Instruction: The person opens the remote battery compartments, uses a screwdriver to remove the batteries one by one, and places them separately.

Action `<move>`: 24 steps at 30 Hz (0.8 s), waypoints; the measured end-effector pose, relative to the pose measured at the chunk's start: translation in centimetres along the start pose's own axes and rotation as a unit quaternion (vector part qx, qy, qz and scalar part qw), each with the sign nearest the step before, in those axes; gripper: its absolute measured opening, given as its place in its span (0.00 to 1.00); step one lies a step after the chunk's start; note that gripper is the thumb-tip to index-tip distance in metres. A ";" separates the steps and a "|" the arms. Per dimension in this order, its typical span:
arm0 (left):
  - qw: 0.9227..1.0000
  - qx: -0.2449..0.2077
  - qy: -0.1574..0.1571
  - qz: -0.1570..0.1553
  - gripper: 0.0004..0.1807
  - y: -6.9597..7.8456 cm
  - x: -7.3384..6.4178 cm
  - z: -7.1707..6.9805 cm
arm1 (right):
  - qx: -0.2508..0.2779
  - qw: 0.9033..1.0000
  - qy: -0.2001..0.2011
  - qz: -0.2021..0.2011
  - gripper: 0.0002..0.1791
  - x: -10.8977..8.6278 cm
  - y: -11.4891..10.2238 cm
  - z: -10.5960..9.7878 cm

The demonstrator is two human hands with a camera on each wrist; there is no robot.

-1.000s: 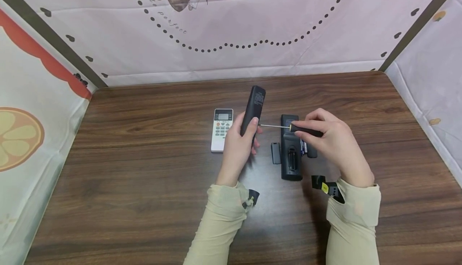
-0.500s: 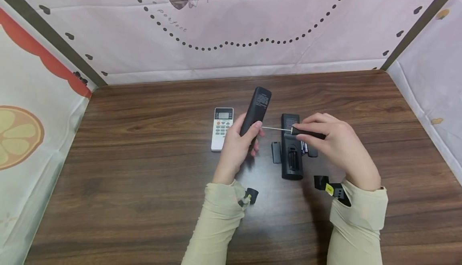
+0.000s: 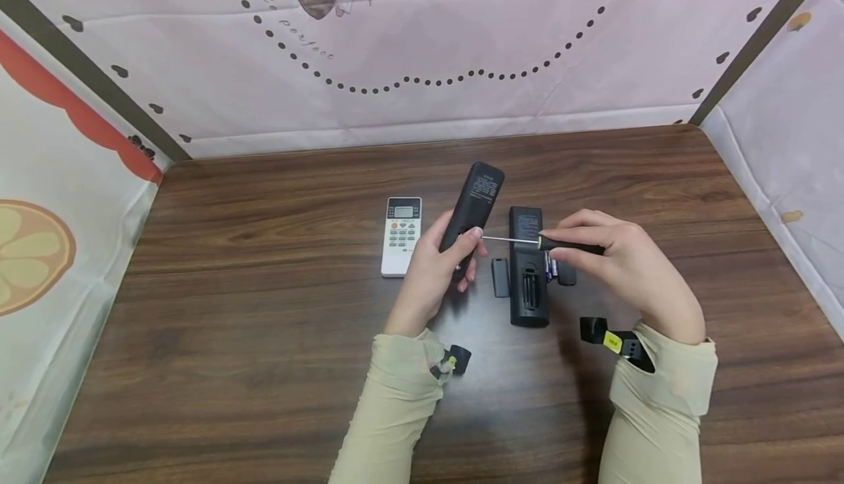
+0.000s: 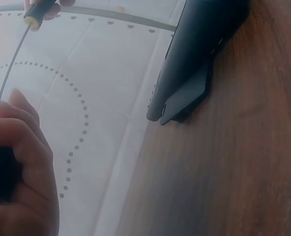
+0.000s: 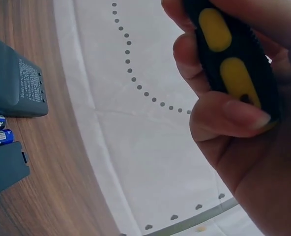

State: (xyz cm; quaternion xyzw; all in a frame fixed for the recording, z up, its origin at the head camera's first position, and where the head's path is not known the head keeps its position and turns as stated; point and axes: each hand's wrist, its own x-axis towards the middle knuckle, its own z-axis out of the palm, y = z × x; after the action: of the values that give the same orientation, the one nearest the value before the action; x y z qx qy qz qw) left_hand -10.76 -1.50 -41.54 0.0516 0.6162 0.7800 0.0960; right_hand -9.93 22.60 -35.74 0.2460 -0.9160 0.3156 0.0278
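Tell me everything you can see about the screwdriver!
The screwdriver has a thin, silvery, metal-looking shaft and a black handle with yellow patches and a yellow collar, maybe plastic or rubber. The right hand grips its handle, holding it up off the table. It points toward the black remote in the left hand. Its tip is hidden, so I can't tell what it touches.

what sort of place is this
Probably a screened-off tabletop workspace, perhaps for small repairs: a wood-grain table, printed sheets on three sides, and a screwdriver aimed at a raised black remote.
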 end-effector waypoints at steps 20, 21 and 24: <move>0.997 -0.069 -0.029 0.023 0.18 0.3 -0.2 0.1 | 0.047 0.999 -0.011 0.025 0.12 0.0 0.6 0.0; 0.997 -0.070 -0.030 0.023 0.18 0.3 -0.2 0.1 | 0.048 0.998 -0.012 0.028 0.12 0.0 0.6 0.0; 0.997 -0.071 -0.029 0.021 0.19 0.4 -0.2 0.1 | 0.048 0.998 -0.013 0.041 0.11 -0.1 0.6 0.0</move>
State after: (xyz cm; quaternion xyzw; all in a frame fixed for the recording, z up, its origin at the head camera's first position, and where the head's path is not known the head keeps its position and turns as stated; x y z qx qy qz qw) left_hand -10.58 -1.53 -41.16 0.0802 0.5550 0.8218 0.1010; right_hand -10.13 23.08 -36.07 0.2134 -0.9093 0.3572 -0.0087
